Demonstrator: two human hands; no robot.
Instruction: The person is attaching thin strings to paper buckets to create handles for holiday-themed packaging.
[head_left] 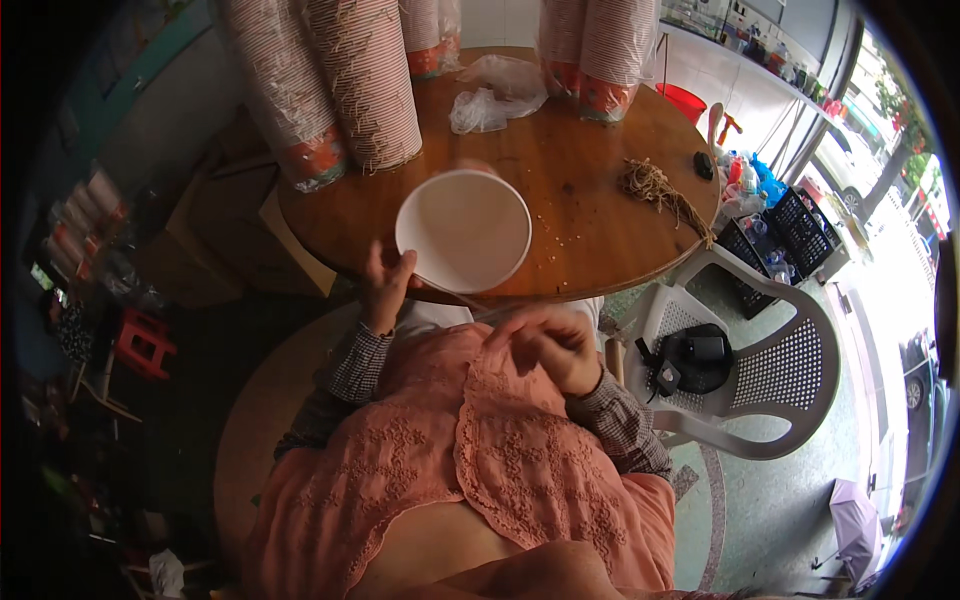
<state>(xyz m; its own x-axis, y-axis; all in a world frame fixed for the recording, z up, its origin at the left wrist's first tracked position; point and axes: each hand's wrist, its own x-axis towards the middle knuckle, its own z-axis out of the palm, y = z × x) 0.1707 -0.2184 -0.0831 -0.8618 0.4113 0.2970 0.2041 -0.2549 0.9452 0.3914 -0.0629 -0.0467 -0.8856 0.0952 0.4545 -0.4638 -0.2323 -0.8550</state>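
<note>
A round white paper bucket (463,230) is tilted at the table's near edge, its open mouth toward me. My left hand (386,286) holds it at the left side of its rim, the thumb against the edge. My right hand (552,346) is in front of my chest, its fingers bent and pinched, slightly blurred. A faint thin string (455,298) seems to run from under the bucket toward its fingertips. On the right of the table lies a loose bundle of straw-coloured string (655,190). A tall stack of paper buckets (365,85) with string ends sticking out stands beyond my left hand.
More bucket stacks in clear plastic (607,60) stand at the back of the round wooden table (590,230), with a crumpled plastic bag (500,92) between stacks. A grey plastic chair (790,370) on my right carries a black bag (695,358). Cardboard boxes (235,235) stand left.
</note>
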